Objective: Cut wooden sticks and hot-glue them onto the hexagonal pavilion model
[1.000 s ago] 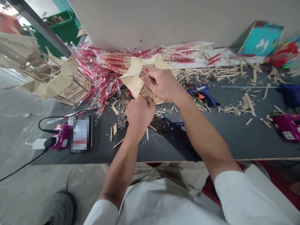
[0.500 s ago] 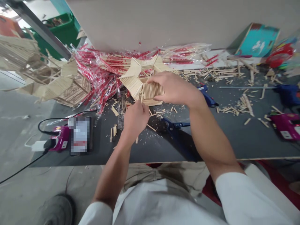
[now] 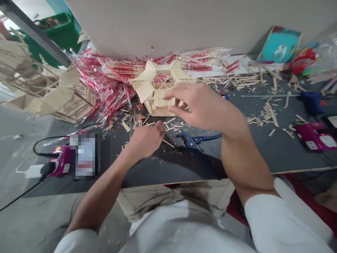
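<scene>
A model built of thin wooden sticks [image 3: 143,86], with slatted roof-like panels, stands at the middle of the dark table [image 3: 163,168]. My right hand [image 3: 195,103] is over its right front side, fingers apart and curved, with nothing seen between them; whether a fingertip touches the panel is unclear. My left hand [image 3: 150,138] is in front of the model, apart from it, its fingers pressed together. What they hold, if anything, is too small to tell. Blue cutters [image 3: 195,142] lie between my hands, near the front.
Red-banded stick bundles in plastic [image 3: 105,75] lie behind and left. A larger stick model [image 3: 60,93] stands at the left. A phone [image 3: 85,156] and purple power strip [image 3: 61,161] are front left. Blue glue gun [image 3: 312,102] and another purple strip [image 3: 314,137] are right.
The front panel of the model now lies more level, and my right hand has loosened from it. My left hand has drawn away toward the front left. The view has shifted slightly.
</scene>
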Action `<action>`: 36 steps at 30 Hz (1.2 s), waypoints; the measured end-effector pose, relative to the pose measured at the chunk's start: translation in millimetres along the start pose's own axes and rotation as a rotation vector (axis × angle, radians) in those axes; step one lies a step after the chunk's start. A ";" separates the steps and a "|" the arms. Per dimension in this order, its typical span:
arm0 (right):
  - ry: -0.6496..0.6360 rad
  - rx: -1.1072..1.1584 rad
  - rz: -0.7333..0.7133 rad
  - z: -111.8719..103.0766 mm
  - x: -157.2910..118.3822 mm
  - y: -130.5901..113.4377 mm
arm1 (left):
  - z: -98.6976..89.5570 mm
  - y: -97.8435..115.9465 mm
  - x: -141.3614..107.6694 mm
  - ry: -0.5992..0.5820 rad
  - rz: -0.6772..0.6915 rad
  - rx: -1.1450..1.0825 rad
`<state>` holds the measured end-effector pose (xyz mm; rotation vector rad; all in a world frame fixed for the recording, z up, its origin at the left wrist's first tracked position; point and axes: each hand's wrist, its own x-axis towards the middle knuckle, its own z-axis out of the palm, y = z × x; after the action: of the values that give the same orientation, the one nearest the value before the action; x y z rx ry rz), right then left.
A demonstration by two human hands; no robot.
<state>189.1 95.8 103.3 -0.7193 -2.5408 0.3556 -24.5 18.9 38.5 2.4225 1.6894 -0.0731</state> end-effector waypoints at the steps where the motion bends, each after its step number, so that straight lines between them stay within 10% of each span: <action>1: -0.014 -0.007 0.003 4.4 -8.0 -5.9 | 4.2 1.5 2.4 -0.013 0.027 0.033; 11: 0.018 0.053 0.010 104.8 -64.5 28.6 | 32.2 2.5 9.7 -0.074 0.108 0.121; 36: 0.191 0.098 0.020 123.2 -73.6 30.5 | 49.9 8.4 8.5 0.048 0.081 0.123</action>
<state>195.0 66.5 -40.3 -0.7066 -2.3217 0.3961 -10.4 14.9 -10.7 2.5989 1.6503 -0.1121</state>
